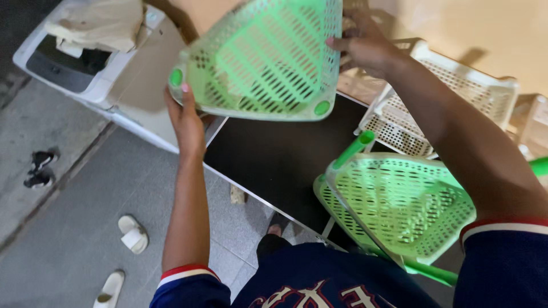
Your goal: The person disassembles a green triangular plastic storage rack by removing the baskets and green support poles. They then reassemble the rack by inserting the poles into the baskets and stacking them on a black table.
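Note:
I hold a light green perforated plastic basket point(265, 57) up in the air, tilted so its slotted bottom faces me. My left hand point(185, 117) grips its lower left corner near a round green socket. My right hand point(365, 45) grips its upper right rim. Below it lies a black tabletop point(274, 154). A second green basket point(399, 205) with a green post point(354, 149) standing in one corner sits at the table's near right edge.
A white perforated basket point(456, 91) stands at the back right. A white washing machine point(97, 63) with cloth on its lid is at the upper left. White slippers point(132, 232) and black shoes point(39, 170) lie on the grey floor.

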